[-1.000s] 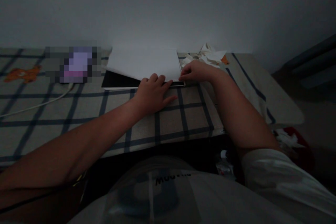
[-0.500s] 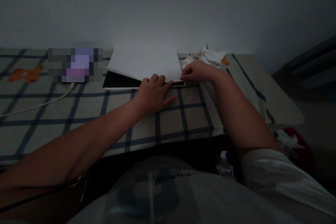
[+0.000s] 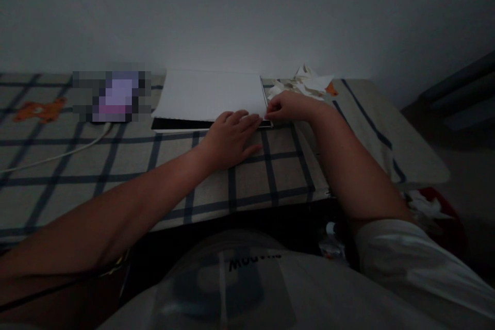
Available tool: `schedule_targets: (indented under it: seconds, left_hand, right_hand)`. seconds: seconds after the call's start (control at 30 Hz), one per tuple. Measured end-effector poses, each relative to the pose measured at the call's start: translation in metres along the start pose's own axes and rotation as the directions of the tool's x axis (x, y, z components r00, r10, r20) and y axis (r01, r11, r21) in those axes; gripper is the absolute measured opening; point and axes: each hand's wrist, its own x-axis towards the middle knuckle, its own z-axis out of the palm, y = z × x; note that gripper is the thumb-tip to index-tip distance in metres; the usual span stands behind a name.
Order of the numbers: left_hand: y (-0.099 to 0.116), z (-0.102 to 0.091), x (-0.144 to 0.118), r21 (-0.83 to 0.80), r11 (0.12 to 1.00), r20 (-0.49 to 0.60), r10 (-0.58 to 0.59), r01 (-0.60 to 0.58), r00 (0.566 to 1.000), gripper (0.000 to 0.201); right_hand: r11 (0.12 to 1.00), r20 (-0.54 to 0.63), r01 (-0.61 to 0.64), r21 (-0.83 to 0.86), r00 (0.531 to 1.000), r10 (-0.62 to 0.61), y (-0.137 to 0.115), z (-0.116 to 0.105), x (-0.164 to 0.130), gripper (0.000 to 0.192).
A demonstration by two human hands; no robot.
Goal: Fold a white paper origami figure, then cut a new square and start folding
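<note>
Center frame: left hand (image 3: 232, 139) flat, pressing paper (image 3: 211, 93); right hand (image 3: 288, 105) apart, curled at its right corner, can't tell if gripping. Uneven tug could tear it.

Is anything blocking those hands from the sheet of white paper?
No, nothing visible. The left hand rests at the near edge of the white paper; the right hand is at its near right corner. The torn paper scraps lie beyond the right hand, off to the side.
</note>
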Motion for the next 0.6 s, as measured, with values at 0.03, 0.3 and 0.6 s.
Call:
schedule_targets:
  seconds: [0.03,0.3,0.6]
  left_hand:
    - [-0.0011,0.0015,0.0006,-0.005,0.999,0.016,0.039,-0.039,0.999,0.067]
    - [-0.0073,0.0071,0.0050,-0.038,0.993,0.068,0.115,-0.113,0.991,0.071]
    - [-0.0075,0.0011,0.0044,-0.092,0.992,0.089,0.100,-0.091,0.991,0.075]
  right_hand:
    - [1.000,-0.001,-0.001,-0.010,1.000,0.001,-0.0007,-0.0002,-0.0002,0.022]
    - [0.997,0.034,-0.047,-0.059,0.998,0.049,-0.0093,-0.0068,-0.0070,0.029]
    - [0.998,-0.025,-0.024,-0.062,0.999,0.022,-0.0054,-0.0095,-0.0065,0.028]
